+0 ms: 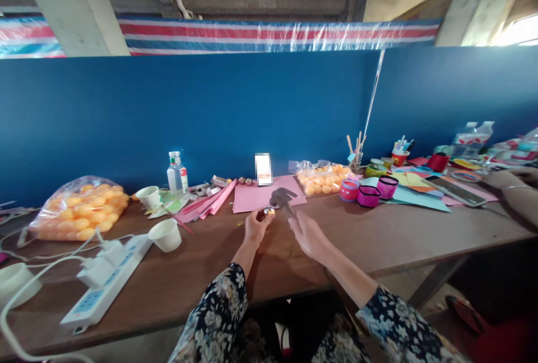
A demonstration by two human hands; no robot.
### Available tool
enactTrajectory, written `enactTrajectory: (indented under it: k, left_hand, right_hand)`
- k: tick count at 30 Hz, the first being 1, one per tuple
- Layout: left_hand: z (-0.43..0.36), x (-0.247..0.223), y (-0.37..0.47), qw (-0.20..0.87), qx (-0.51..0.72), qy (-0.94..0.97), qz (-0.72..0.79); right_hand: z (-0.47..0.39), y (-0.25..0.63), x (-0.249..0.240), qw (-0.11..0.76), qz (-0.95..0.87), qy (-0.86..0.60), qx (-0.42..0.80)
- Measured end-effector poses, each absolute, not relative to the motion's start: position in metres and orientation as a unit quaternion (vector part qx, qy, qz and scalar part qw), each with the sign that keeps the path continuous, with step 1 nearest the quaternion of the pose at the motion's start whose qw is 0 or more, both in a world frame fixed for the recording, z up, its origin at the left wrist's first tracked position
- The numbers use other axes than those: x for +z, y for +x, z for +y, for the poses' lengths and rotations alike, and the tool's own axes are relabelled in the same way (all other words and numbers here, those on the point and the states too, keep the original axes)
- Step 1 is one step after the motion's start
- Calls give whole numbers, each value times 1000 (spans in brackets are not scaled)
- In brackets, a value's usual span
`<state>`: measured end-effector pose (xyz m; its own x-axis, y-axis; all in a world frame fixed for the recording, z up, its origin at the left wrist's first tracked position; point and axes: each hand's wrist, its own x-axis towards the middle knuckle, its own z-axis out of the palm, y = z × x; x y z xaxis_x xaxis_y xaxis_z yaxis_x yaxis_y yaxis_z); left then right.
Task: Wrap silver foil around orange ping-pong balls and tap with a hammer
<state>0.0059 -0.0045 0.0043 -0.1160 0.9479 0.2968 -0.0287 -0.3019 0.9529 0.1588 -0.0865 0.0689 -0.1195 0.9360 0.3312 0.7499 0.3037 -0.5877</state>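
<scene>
My left hand [255, 227] is closed around a small, shiny brown-and-gold ball [265, 214], held just above the table's brown top. Beside it on the right, my right hand [310, 234] grips the handle of a dark hammer [282, 197]. The hammer's head is blurred by motion and sits just beyond the ball, over a sheet of pink paper [244, 199]. I cannot tell whether the head touches the ball. At the paper's back edge lie more small shiny balls [245, 181], close to an upright phone-like white screen [264, 170].
Bags of orange balls stand at left [90, 212] and back right [323, 179]. A power strip [109, 279], paper cup [165, 235] and glass bottles [177, 173] are to my left. Purple rings [369, 196] and a phone [454, 190] lie right, near another person's arm [515, 186].
</scene>
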Motion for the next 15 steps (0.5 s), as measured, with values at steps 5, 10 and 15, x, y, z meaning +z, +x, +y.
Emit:
enactTrajectory:
  k: [5, 10, 15]
  left_hand:
    - [-5, 4, 4, 411, 600, 540, 424]
    - [-4, 2, 3, 443, 599, 536, 396]
    - [-7, 5, 4, 429, 607, 528, 411]
  right_hand:
    - [-82, 163, 66, 352, -724, -555, 213]
    - [-77, 169, 67, 410, -660, -541, 322]
    - [-76, 169, 61, 413, -652, -541, 333]
